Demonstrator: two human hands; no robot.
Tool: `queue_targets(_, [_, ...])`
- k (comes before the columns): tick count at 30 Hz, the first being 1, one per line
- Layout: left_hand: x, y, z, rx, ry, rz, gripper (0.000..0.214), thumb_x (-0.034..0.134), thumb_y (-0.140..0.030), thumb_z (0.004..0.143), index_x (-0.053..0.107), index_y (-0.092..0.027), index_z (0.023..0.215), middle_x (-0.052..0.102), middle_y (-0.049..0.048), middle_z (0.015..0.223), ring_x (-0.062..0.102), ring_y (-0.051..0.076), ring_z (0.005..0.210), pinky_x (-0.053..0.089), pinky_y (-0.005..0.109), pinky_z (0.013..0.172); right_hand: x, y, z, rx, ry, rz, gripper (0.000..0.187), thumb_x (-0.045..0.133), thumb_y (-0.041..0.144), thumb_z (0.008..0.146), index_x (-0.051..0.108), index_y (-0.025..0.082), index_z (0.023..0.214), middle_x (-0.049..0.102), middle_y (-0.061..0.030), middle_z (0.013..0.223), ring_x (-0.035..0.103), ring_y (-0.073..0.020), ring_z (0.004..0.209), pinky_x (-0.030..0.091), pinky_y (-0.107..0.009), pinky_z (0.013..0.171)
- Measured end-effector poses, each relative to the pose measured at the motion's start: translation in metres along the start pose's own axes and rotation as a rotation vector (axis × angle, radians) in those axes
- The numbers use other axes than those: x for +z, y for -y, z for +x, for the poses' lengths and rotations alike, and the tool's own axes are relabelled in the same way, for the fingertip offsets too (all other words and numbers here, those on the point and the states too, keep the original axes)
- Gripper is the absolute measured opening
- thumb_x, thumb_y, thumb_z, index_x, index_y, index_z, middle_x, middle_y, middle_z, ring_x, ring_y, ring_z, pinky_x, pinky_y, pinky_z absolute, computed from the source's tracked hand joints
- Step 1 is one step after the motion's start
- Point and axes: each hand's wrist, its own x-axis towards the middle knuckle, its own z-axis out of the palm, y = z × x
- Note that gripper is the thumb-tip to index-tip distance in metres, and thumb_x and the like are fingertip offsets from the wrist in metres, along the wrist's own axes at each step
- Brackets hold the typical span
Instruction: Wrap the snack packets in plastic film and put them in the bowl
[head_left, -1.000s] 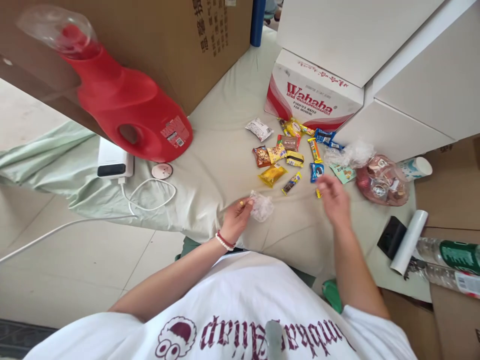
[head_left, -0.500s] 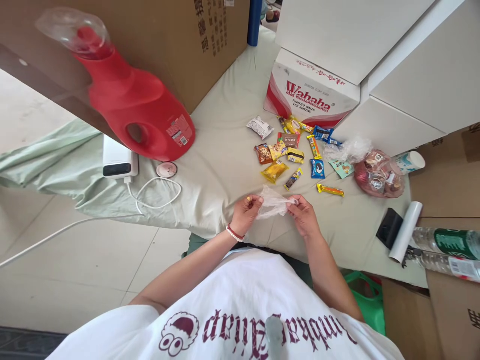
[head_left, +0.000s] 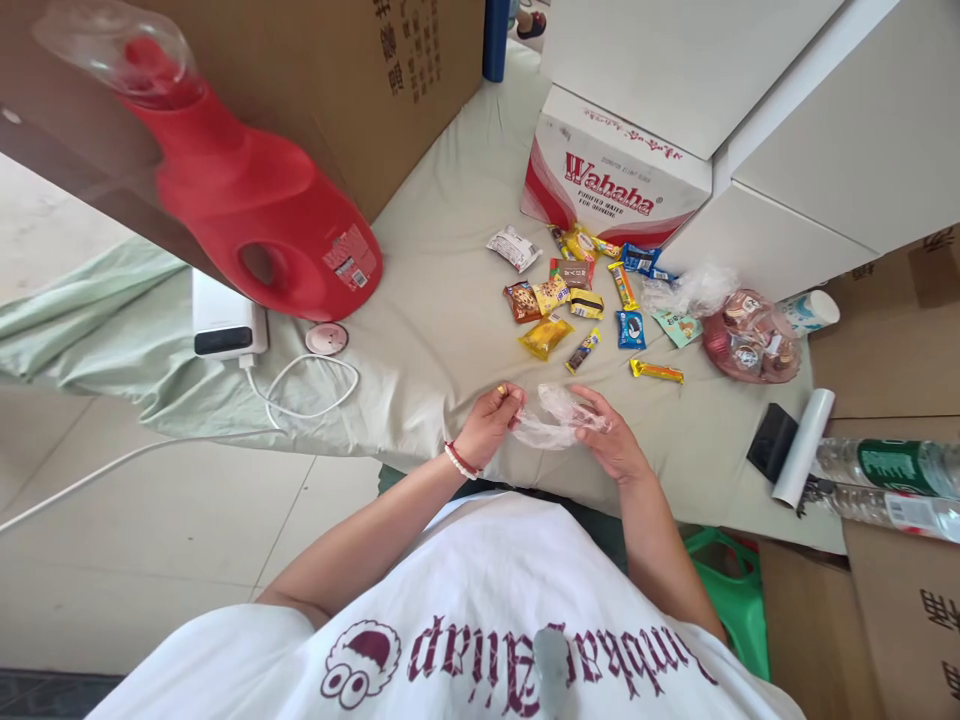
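Clear plastic: I see one bag (head_left: 559, 420) mid-frame, with the left hand (head_left: 489, 425) and right hand (head_left: 613, 442) both pinching it. One red jug (head_left: 255, 215) stands upper left.

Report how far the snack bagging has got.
Looks done: one filled bag of snacks lies at the right. In hand: the left hand and right hand pinch an empty clear plastic bag. Left: roughly a dozen loose snack packets lie unbagged on the cloth.
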Motion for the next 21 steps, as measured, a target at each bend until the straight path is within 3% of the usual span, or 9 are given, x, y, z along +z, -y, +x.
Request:
queue_targets(3, [-0.003, -0.003, -0.007, 0.007, -0.020, 0.004, 0.043, 0.063, -0.067, 0.088, 0.059, -0.024, 0.091, 0.043, -0.0052, 0.069, 0.041, 0.013, 0.060, 0.038, 0.028, 0.059, 0.002, -0.001, 0.002, -0.030, -0.081, 0.034, 0.043, 0.095, 0.041, 0.069, 0.077, 0.025, 0.104, 0.072, 0.0004, 0.090, 0.062, -0.0136, 0.076, 0.050, -0.025, 0.070])
queue_targets(7, [-0.006, -0.003, -0.014, 0.058, 0.131, 0.283, 0.050, 0.085, -0.054, 0.070, 0.066, -0.022, 0.102, 0.043, -0.0071, 0.071, 0.039, 0.011, 0.062, 0.035, 0.026, 0.061, 0.004, -0.008, 0.008, -0.087, -0.144, 0.245, 0.030, 0.093, 0.039, 0.072, 0.072, 0.024, 0.087, 0.070, 0.0009, 0.089, 0.060, -0.0119, 0.075, 0.051, -0.024, 0.068])
queue_targets(9, [-0.007, -0.001, -0.015, 0.058, 0.144, 0.400, 0.038, 0.082, -0.052, 0.073, 0.069, -0.021, 0.092, 0.042, -0.0067, 0.067, 0.037, 0.011, 0.060, 0.031, 0.026, 0.058, 0.001, -0.012, 0.010, -0.106, -0.207, 0.327, 0.030, 0.093, 0.034, 0.070, 0.067, 0.023, 0.081, 0.069, 0.0016, 0.088, 0.060, -0.0115, 0.076, 0.053, -0.024, 0.070])
queue_targets(12, [-0.009, 0.003, -0.016, 0.059, 0.070, 0.415, 0.033, 0.066, -0.054, 0.087, 0.067, -0.021, 0.086, 0.037, -0.0068, 0.059, 0.033, 0.011, 0.054, 0.026, 0.027, 0.054, -0.010, -0.016, 0.009, -0.124, -0.328, 0.371, 0.035, 0.094, 0.027, 0.064, 0.064, 0.025, 0.082, 0.064, 0.0042, 0.081, 0.058, -0.0105, 0.072, 0.052, -0.023, 0.068])
queue_targets(14, [-0.010, 0.004, -0.018, 0.091, 0.066, 0.400, 0.035, 0.062, -0.056, 0.091, 0.065, -0.022, 0.089, 0.037, -0.0070, 0.059, 0.032, 0.011, 0.053, 0.025, 0.027, 0.053, -0.015, -0.016, 0.006, -0.133, -0.390, 0.279, 0.036, 0.094, 0.031, 0.064, 0.065, 0.025, 0.086, 0.062, 0.0044, 0.079, 0.056, -0.0108, 0.071, 0.050, -0.023, 0.065])
queue_targets(17, [-0.011, 0.004, -0.023, 0.140, 0.170, 0.439, 0.038, 0.057, -0.059, 0.095, 0.065, -0.022, 0.089, 0.038, -0.0069, 0.059, 0.032, 0.011, 0.053, 0.025, 0.026, 0.053, -0.013, -0.010, 0.004, -0.165, -0.415, -0.082, 0.034, 0.087, 0.047, 0.075, 0.070, 0.026, 0.095, 0.066, 0.0001, 0.088, 0.058, -0.0149, 0.080, 0.050, -0.026, 0.069])
queue_targets(19, [-0.010, 0.005, -0.025, 0.153, 0.241, 0.504, 0.041, 0.058, -0.061, 0.095, 0.066, -0.022, 0.091, 0.035, -0.0081, 0.056, 0.030, 0.010, 0.051, 0.024, 0.025, 0.052, -0.003, -0.003, 0.007, -0.204, -0.361, -0.334, 0.041, 0.084, 0.051, 0.079, 0.072, 0.027, 0.109, 0.070, -0.0038, 0.103, 0.061, -0.0195, 0.094, 0.052, -0.030, 0.077])
queue_targets(21, [-0.010, 0.006, -0.028, 0.200, 0.275, 0.607, 0.045, 0.067, -0.065, 0.089, 0.068, -0.021, 0.101, 0.041, -0.0077, 0.059, 0.037, 0.011, 0.054, 0.029, 0.025, 0.054, 0.007, 0.005, 0.016, -0.240, -0.217, -0.507, 0.056, 0.089, 0.046, 0.071, 0.072, 0.030, 0.122, 0.070, -0.0061, 0.118, 0.061, -0.0233, 0.108, 0.052, -0.033, 0.085])
